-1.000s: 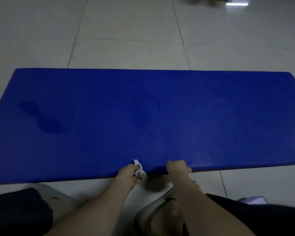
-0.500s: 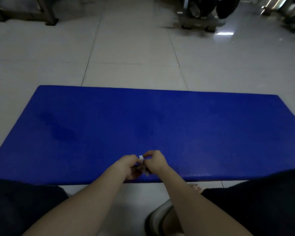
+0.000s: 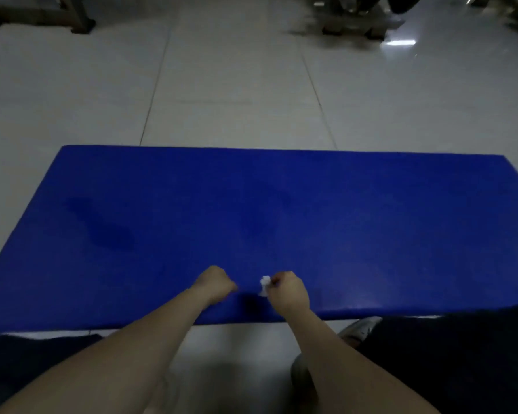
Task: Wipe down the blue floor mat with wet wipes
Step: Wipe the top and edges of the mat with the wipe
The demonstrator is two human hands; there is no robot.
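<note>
The blue floor mat (image 3: 311,210) lies flat on the tiled floor and stretches across the view, with darker damp patches (image 3: 102,228) on its left half. Both my hands hover over its near edge. My right hand (image 3: 287,291) pinches a small crumpled white wet wipe (image 3: 264,283) at its fingertips. My left hand (image 3: 214,283) is curled into a fist a short way left of the wipe, with nothing visible in it.
Pale floor tiles (image 3: 237,85) surround the mat. Dark furniture legs (image 3: 78,22) stand at the far left, and more dark equipment (image 3: 356,22) at the far right. My dark-clothed knees (image 3: 461,354) and a shoe (image 3: 358,330) sit at the mat's near edge.
The wipe went from my left hand to my right. The hands met over the near edge half a second ago and have now drawn apart. The view tilted up.
</note>
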